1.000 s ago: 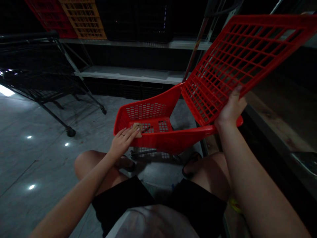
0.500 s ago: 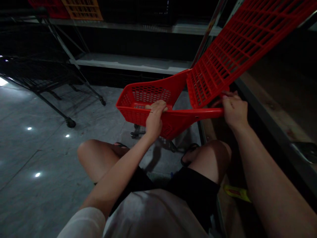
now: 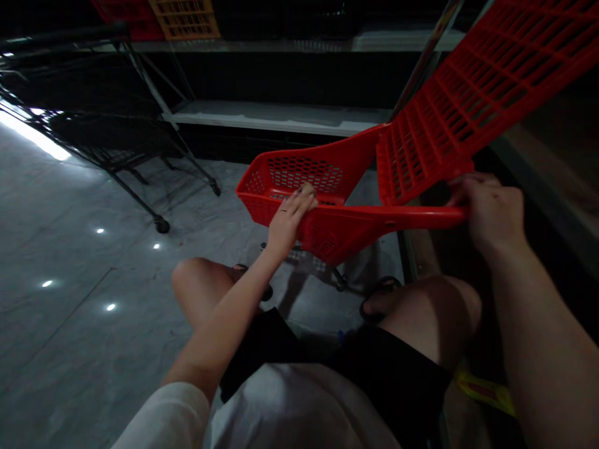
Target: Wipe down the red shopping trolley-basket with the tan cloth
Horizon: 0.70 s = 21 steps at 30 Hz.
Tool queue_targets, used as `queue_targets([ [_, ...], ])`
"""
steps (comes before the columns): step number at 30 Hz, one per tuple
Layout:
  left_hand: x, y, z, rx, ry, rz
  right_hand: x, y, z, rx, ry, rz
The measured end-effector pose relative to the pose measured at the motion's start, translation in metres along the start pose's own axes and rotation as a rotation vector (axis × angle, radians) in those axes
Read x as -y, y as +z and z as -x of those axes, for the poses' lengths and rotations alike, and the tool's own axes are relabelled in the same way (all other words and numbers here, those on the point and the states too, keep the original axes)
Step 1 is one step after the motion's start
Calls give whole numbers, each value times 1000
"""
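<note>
A red plastic cart basket (image 3: 346,227) stands low in front of my knees, its red lattice flap (image 3: 468,93) raised up to the right. My left hand (image 3: 290,218) lies on the basket's near rim with the fingers curled over the edge, pressing a small pale cloth-like thing there. My right hand (image 3: 491,209) grips the right end of the same rim, just under the flap's lower edge. I am crouched, with both bare knees below the basket.
A black wire shopping cart (image 3: 93,125) stands at the left on the shiny grey floor. Low empty shelves (image 3: 276,115) run behind the basket and along the right. Orange and red crates (image 3: 187,15) sit on a top shelf. A yellow packet (image 3: 486,390) lies by my right leg.
My left hand moved from the basket's left end up onto its near rim. My right hand left the raised flap and closed on the rim's right end. The view shifted right.
</note>
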<state>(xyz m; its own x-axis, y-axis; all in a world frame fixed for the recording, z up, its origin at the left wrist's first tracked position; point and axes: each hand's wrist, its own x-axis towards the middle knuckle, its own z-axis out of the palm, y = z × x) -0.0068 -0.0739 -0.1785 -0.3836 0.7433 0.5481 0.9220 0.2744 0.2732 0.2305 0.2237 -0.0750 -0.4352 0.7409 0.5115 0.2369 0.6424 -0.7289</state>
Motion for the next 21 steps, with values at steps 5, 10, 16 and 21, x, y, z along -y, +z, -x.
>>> queue_targets([
  [5,103,-39,14,35,-216,-113,-25,0,-20,-17,28,-24],
  [10,103,-38,9,-23,-295,-60,-27,5,-44,39,57,130],
  [16,0,4,3,-121,-264,-59,-24,6,-69,-59,216,247],
  [21,-111,46,-37,-72,-109,-70,-27,-1,-70,-12,182,286],
])
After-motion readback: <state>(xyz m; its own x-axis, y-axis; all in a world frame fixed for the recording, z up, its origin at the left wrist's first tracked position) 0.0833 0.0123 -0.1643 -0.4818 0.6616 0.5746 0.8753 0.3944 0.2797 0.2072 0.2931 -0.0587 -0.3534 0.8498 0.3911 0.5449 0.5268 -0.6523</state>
